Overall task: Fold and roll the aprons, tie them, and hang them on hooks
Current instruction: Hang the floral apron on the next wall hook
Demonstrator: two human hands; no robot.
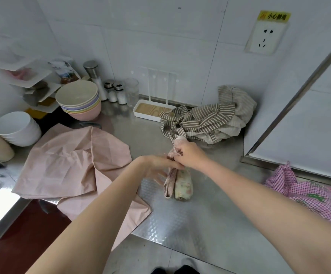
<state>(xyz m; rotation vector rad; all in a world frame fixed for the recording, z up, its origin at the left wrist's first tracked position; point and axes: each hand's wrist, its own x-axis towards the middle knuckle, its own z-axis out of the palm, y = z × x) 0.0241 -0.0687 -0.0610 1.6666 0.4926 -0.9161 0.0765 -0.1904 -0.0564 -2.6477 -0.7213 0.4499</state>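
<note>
Spreading across the frame, the steel worktop runs out of view at the left and lower edges. On its left half lies a pale pink apron, flat but creased, one corner hanging over the front edge. A brown-and-cream striped apron sits crumpled in the back right corner against the wall, partly covering a white tray. At the right edge a pink gingham apron is cut off by the frame, so its full shape cannot be made out.

Near the worktop's middle lies the rolled floral apron, a tight double roll. Its long axis runs from the person away toward the back wall, the near end open and facing the viewer; the far end is hidden under the hands. The left hand rests on the roll's upper left side, fingers blurred, so its grip cannot be told. The right hand is curled, pinching the apron's strap that rises bunched above the roll; the strap's end is too blurred to follow.
</note>
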